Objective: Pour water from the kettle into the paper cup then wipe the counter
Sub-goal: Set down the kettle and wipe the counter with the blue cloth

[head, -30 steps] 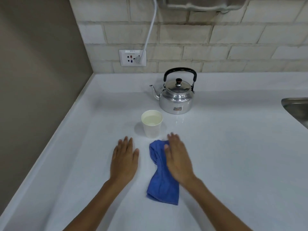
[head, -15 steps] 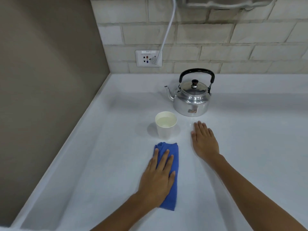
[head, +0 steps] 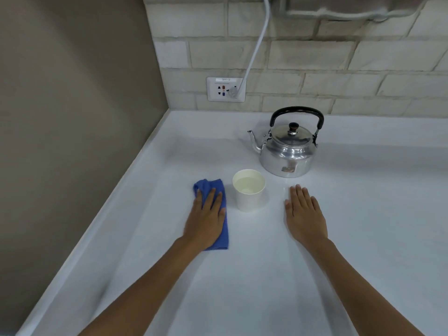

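Observation:
A white paper cup [head: 249, 200] with water in it stands upright on the white counter [head: 242, 287]. Behind it to the right sits a shiny metal kettle [head: 288, 154] with a black handle, its spout pointing left. Left of the cup lies a folded blue cloth [head: 224, 229]. My left hand [head: 207, 220] presses flat on the cloth, fingers together, covering most of it. My right hand [head: 304, 214] rests flat on the bare counter to the right of the cup, just in front of the kettle, holding nothing.
A brown wall [head: 72, 117] borders the counter on the left. A tiled back wall carries a white socket [head: 226, 89] with a white cable [head: 257, 44] plugged in and running up.
The cloth went from under my right hand to under my left. My left hand has pushed it forward and left, from in front of the cup to beside it. My right hand rests flat.

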A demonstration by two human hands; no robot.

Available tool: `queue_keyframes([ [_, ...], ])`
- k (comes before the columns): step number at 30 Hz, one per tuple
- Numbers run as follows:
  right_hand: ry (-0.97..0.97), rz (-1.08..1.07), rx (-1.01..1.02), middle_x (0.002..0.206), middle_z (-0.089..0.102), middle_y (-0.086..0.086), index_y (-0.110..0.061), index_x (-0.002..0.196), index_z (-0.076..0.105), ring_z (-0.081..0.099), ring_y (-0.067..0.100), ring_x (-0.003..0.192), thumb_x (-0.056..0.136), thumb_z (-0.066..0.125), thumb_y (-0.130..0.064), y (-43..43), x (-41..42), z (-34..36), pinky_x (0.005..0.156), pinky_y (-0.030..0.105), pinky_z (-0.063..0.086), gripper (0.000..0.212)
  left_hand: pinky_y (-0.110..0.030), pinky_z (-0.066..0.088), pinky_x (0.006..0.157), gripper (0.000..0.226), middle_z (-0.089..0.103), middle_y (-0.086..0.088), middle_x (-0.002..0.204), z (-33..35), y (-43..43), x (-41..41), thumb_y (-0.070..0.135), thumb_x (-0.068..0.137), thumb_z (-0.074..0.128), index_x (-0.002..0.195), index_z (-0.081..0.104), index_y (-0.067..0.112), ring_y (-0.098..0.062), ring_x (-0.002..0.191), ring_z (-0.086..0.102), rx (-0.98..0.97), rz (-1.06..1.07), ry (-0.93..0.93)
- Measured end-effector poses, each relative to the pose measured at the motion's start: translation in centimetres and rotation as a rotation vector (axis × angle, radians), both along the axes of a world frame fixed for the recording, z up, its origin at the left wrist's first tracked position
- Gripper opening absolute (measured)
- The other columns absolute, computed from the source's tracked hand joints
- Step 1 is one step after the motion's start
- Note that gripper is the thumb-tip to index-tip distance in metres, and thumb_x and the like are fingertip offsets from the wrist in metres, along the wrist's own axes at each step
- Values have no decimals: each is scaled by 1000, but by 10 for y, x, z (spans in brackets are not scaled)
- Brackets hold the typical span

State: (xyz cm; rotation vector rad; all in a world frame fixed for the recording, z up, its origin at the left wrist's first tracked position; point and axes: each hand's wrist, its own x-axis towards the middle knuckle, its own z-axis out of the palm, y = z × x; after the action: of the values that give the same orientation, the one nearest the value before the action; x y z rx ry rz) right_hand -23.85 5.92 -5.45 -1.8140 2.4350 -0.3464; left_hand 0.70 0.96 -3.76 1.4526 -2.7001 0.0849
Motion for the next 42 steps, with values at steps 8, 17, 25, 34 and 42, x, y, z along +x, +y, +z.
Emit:
queue_keyframes([
  [8, 17, -17, -1, 158, 4, 6, -10, 145, 2, 1, 19, 145, 99, 14, -29, -2, 0, -4, 120, 36, 5, 51, -37, 17, 115, 50, 9, -7, 156, -8, -63, 42, 29, 99, 29, 144, 16, 15, -28, 143, 10, 125, 96, 195],
  [17, 19, -26, -29, 158, 3, 4, -12, 145, 1, -1, 17, 145, 99, 15, -29, -4, 1, -5, 120, 35, 4, 51, -49, 13, 116, 43, 18, -21, 152, -7, -109, -35, 16, 98, 28, 137, 27, -3, -36, 141, 11, -22, -155, -29],
  [25, -6, -36, -21, 158, -2, 2, -14, 144, -4, -5, 15, 144, 99, 14, -29, -4, 3, -3, 119, 33, -2, 51, -35, 5, 118, 46, 10, -8, 156, -4, -149, -42, 22, 100, 21, 144, 14, 10, -21, 144, 5, 141, -182, 121],
  [34, -41, -50, -41, 157, -2, 0, -14, 145, -2, -7, 13, 144, 99, 15, -30, -4, 4, -3, 117, 30, -5, 51, -45, 13, 116, 50, -3, 0, 157, 1, -189, -66, 34, 99, 16, 145, 0, 24, -33, 142, 2, 275, 10, 75],
  [42, -30, -46, -32, 158, -3, 0, -15, 145, -3, -7, 13, 144, 99, 15, -31, -3, 3, -2, 118, 31, -4, 51, -48, 6, 117, 52, -10, -1, 157, 6, -186, -66, 39, 98, 13, 145, -5, 26, -32, 142, -7, 279, 39, 28],
])
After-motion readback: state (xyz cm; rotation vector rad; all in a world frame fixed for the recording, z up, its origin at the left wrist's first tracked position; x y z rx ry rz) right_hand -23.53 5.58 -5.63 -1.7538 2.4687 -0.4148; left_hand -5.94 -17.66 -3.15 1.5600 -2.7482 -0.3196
